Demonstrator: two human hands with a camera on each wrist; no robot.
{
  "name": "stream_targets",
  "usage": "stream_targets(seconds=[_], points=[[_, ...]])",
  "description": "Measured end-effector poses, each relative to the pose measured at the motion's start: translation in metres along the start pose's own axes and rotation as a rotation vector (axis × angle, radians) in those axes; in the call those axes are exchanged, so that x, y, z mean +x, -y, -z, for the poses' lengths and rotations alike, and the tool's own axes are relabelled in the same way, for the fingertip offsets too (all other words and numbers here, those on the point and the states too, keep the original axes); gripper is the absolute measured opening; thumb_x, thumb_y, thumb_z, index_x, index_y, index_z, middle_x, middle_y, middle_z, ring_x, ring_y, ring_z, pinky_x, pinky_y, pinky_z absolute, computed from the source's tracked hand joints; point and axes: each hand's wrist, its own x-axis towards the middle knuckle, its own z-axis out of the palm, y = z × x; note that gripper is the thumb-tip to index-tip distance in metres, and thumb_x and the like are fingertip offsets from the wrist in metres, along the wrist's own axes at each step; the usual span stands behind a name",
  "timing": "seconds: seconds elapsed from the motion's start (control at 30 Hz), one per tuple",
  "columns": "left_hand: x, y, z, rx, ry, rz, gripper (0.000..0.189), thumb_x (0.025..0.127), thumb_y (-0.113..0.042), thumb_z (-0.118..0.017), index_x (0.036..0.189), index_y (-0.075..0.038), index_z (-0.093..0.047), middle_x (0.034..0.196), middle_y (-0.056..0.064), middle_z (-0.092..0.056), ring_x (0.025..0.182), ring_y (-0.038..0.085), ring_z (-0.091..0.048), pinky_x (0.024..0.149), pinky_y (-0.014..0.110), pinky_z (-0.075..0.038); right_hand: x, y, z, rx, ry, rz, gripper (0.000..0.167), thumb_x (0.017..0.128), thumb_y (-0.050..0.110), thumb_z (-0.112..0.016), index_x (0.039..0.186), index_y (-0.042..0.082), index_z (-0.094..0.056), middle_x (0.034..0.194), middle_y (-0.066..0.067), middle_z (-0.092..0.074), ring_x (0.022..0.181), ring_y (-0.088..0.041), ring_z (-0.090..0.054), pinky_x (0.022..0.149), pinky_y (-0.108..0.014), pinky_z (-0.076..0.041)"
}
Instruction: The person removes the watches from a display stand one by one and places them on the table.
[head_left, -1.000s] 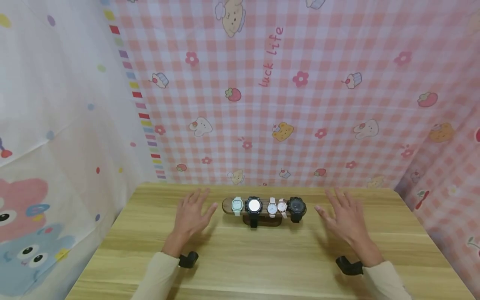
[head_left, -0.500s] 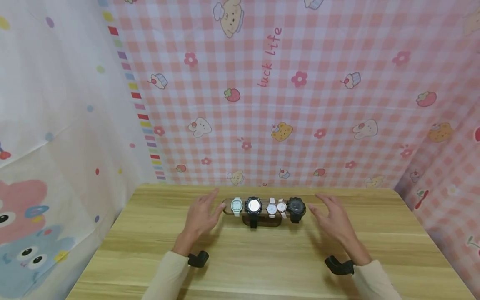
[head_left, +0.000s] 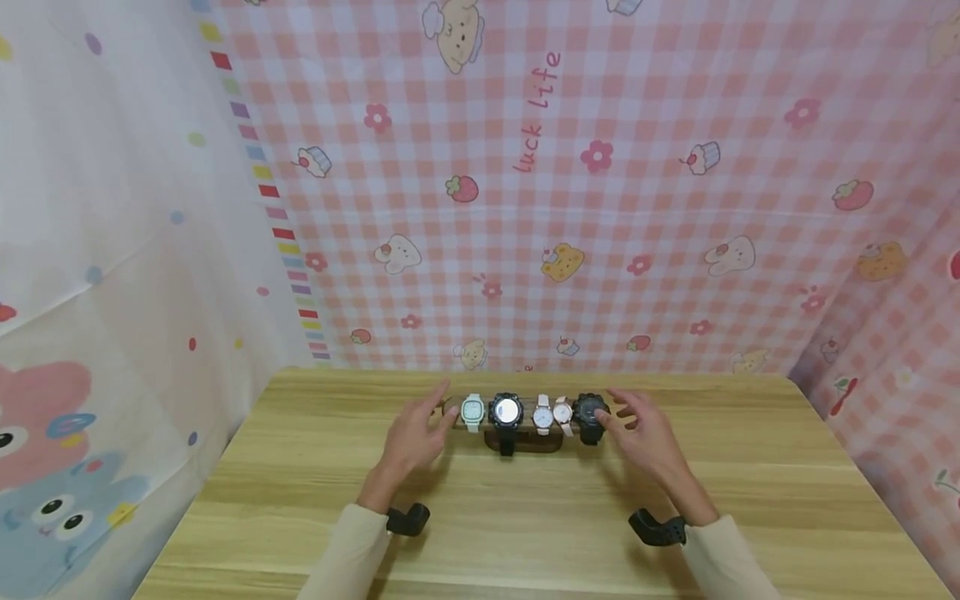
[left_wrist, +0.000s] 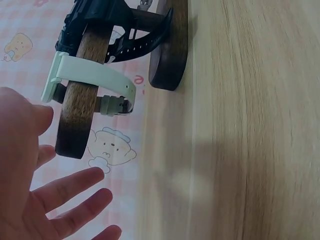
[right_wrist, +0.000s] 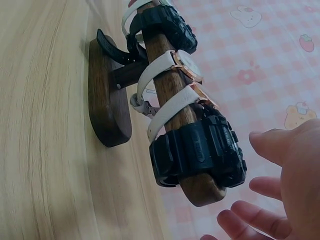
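A dark wooden watch stand (head_left: 551, 444) near the back of the table carries a row of watches on its bar. From left come a mint-green watch (head_left: 472, 412), a black watch with a bright face (head_left: 507, 412), two small white-strapped watches (right_wrist: 162, 69) and an all-black watch (right_wrist: 200, 150). My left hand (head_left: 412, 439) is at the bar's left end, thumb near the mint-green watch and fingers loosely spread. At the right end, my right hand (head_left: 651, 443) has its thumb overlapping the all-black watch in the head view; its fingers are relaxed beyond the bar's end.
Each wrist wears a black camera mount, one on the left (head_left: 408, 519) and one on the right (head_left: 656, 528). A pink checked cloth (head_left: 450, 217) hangs behind the wooden table (head_left: 525, 533), with more cloth along both sides.
Both hands have moved inward from the sides to the two ends of the watch stand. The stand and its watches keep their place.
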Motion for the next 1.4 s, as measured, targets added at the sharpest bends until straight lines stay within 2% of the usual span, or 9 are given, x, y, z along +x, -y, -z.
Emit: stream_targets(seconds=[0.17,0.5,0.73,1.0,1.2,1.4], points=[[-0.001,-0.001,-0.004,-0.059,0.032,0.054,0.054,0.103,-0.039,-0.051,0.153,-0.024,-0.039,0.127,0.011,-0.065,0.11,0.028,-0.063,0.091,0.052,-0.05,0.001,0.001,-0.003,-0.007,-0.003,-0.001,0.049,0.097,0.028,-0.066,0.136,-0.001,-0.056,0.123,-0.026,-0.057,0.099,-0.036,-0.064,0.08,-0.048,-0.055],[-0.001,-0.002,-0.011,-0.159,0.042,0.045,0.049,0.103,-0.028,-0.052,0.15,-0.015,-0.045,0.098,0.009,-0.067,0.093,0.023,-0.064,0.083,0.044,-0.053,0.002,0.001,-0.006,-0.023,0.024,-0.025,0.05,0.096,0.029,-0.066,0.138,0.003,-0.056,0.122,-0.024,-0.057,0.094,-0.033,-0.063,0.076,-0.046,-0.053],[-0.001,0.0,-0.017,-0.289,0.026,0.066,0.045,0.103,-0.023,-0.054,0.148,-0.016,-0.048,0.092,0.005,-0.062,0.089,0.02,-0.064,0.08,0.038,-0.053,0.003,-0.001,-0.01,-0.039,0.016,-0.013,0.049,0.095,0.025,-0.069,0.136,0.002,-0.057,0.117,-0.022,-0.058,0.089,-0.028,-0.061,0.072,-0.039,-0.052],[0.0,-0.004,-0.019,-0.384,0.043,0.124,0.043,0.102,-0.019,-0.055,0.145,-0.02,-0.051,0.081,0.01,-0.06,0.076,0.026,-0.064,0.068,0.032,-0.051,0.004,-0.004,-0.011,-0.037,0.006,0.002,0.047,0.093,0.018,-0.071,0.135,0.001,-0.058,0.111,-0.02,-0.059,0.085,-0.025,-0.06,0.07,-0.036,-0.049],[0.0,-0.006,-0.017,-0.486,0.046,0.144,0.042,0.102,-0.015,-0.055,0.143,-0.013,-0.053,0.082,0.016,-0.062,0.078,0.032,-0.066,0.067,0.031,-0.053,0.004,-0.003,-0.012,-0.017,0.005,0.011,0.047,0.092,0.017,-0.071,0.134,0.001,-0.059,0.11,-0.02,-0.06,0.083,-0.024,-0.061,0.071,-0.035,-0.05],[0.001,-0.007,-0.018,-0.527,0.041,0.177,0.042,0.102,-0.013,-0.055,0.144,-0.012,-0.052,0.079,0.013,-0.059,0.078,0.033,-0.065,0.065,0.031,-0.053,0.004,-0.003,-0.012,-0.011,0.008,-0.008,0.046,0.093,0.019,-0.071,0.134,0.003,-0.06,0.108,-0.018,-0.06,0.085,-0.025,-0.062,0.072,-0.036,-0.051]])
